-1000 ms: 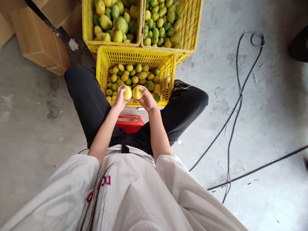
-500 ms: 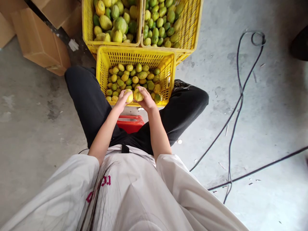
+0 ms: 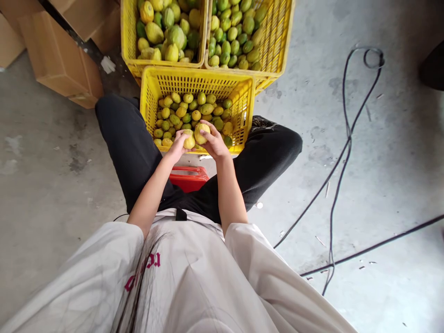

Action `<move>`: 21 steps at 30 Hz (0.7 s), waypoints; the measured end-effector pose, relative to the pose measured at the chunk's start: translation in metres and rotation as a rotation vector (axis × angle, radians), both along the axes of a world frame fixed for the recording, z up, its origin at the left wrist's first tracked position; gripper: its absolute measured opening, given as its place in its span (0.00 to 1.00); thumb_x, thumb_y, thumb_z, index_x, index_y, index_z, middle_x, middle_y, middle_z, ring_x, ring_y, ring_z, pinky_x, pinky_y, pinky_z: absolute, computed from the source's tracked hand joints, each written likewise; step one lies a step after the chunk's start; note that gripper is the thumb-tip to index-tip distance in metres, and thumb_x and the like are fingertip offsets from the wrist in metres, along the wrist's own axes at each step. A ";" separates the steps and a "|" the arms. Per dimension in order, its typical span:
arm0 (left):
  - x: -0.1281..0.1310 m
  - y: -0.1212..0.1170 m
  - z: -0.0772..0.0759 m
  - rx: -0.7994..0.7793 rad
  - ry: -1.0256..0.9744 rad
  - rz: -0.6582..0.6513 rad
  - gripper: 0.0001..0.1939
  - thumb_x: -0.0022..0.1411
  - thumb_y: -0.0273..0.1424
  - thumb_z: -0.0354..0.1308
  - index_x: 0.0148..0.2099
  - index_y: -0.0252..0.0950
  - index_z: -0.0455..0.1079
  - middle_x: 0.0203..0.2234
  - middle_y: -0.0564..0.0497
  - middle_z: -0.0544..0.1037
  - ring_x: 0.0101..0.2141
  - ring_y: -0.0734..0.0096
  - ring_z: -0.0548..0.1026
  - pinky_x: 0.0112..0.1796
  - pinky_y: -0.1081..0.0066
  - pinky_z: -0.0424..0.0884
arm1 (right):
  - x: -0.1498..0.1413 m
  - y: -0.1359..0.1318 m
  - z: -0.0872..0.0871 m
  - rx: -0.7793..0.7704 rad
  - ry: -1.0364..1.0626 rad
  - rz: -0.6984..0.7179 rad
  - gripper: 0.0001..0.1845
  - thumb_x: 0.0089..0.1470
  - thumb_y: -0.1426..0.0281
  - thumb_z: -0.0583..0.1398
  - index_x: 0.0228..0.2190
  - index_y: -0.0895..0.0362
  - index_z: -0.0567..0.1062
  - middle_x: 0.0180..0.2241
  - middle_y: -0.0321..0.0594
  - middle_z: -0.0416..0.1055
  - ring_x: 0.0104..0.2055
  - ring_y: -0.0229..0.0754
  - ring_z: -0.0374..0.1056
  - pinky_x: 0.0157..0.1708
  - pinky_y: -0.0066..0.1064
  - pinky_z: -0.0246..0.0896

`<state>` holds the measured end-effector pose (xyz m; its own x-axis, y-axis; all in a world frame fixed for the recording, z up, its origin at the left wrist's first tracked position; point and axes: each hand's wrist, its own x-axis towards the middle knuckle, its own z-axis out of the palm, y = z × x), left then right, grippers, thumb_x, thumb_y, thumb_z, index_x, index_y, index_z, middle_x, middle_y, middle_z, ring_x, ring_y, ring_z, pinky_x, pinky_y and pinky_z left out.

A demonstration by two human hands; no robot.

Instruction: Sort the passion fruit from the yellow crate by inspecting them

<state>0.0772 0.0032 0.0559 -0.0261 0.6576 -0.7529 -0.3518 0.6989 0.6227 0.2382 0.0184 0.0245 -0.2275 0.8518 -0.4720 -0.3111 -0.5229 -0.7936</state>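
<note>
My left hand [image 3: 177, 147] is closed round a yellow lemon [image 3: 189, 139], thumb over its top. Beside it, my right hand [image 3: 215, 144] grips a second yellow lemon [image 3: 201, 133], fingers along its far side. The two lemons are side by side and look to be touching. Both hands are over the near edge of a yellow plastic crate [image 3: 239, 83], which stands between my knees. Inside the crate lie many small yellow and green lemons [image 3: 206, 109]; my hands hide some of them.
Two more yellow crates stand beyond, the left one [image 3: 163, 63] with larger yellow-green fruit, the right one [image 3: 277, 51] with smaller green fruit. Cardboard boxes [image 3: 57, 55] lie at the upper left. A black cable [image 3: 342, 162] runs over the floor at right. A red stool [image 3: 189, 180] shows beneath me.
The right-hand lemon has turned and risen slightly, and my right fingers have shifted around it. The left-hand lemon has shifted slightly right, with more of it showing.
</note>
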 end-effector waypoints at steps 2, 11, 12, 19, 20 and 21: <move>0.002 -0.003 -0.006 0.000 0.090 -0.091 0.17 0.75 0.28 0.56 0.62 0.45 0.66 0.58 0.48 0.77 0.48 0.65 0.84 0.48 0.62 0.86 | 0.000 -0.001 -0.002 -0.019 -0.084 0.025 0.37 0.44 0.55 0.76 0.54 0.47 0.74 0.50 0.37 0.77 0.51 0.47 0.75 0.46 0.35 0.77; 0.001 -0.017 -0.016 0.006 0.510 -0.640 0.23 0.75 0.32 0.63 0.68 0.37 0.67 0.60 0.34 0.80 0.46 0.54 0.85 0.40 0.62 0.81 | -0.001 -0.012 0.014 0.026 -0.960 0.457 0.24 0.59 0.63 0.67 0.54 0.57 0.76 0.50 0.51 0.82 0.50 0.52 0.80 0.51 0.39 0.78; 0.001 -0.018 -0.015 0.016 0.550 -0.744 0.22 0.77 0.33 0.60 0.68 0.35 0.67 0.58 0.33 0.82 0.47 0.53 0.85 0.41 0.62 0.81 | 0.001 -0.011 0.017 0.031 -0.994 0.564 0.23 0.60 0.61 0.68 0.54 0.57 0.77 0.47 0.50 0.83 0.46 0.51 0.80 0.46 0.38 0.78; -0.002 -0.021 -0.011 0.151 0.747 -1.105 0.28 0.68 0.27 0.66 0.68 0.32 0.69 0.65 0.32 0.79 0.67 0.46 0.78 0.65 0.58 0.74 | -0.008 0.064 0.033 0.242 -0.988 1.074 0.16 0.45 0.61 0.79 0.26 0.53 0.80 0.20 0.37 0.72 0.28 0.48 0.76 0.34 0.40 0.78; -0.003 -0.022 -0.011 0.163 0.756 -1.130 0.28 0.68 0.27 0.65 0.68 0.32 0.69 0.66 0.33 0.78 0.67 0.46 0.78 0.66 0.58 0.73 | -0.013 0.084 0.039 0.297 -0.980 1.034 0.16 0.41 0.65 0.80 0.25 0.53 0.80 0.21 0.38 0.73 0.31 0.51 0.78 0.38 0.43 0.80; -0.003 -0.023 -0.010 0.170 0.763 -1.153 0.28 0.68 0.26 0.64 0.69 0.32 0.68 0.67 0.33 0.77 0.67 0.46 0.78 0.66 0.58 0.73 | -0.019 0.106 0.047 0.383 -0.955 0.947 0.16 0.38 0.69 0.81 0.25 0.55 0.81 0.24 0.42 0.76 0.36 0.57 0.80 0.43 0.48 0.81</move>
<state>0.0739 -0.0201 0.0458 0.2237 0.6702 -0.7077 0.8252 0.2562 0.5035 0.2187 0.1242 0.0716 -0.5085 0.6667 -0.5450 0.7693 0.0674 -0.6354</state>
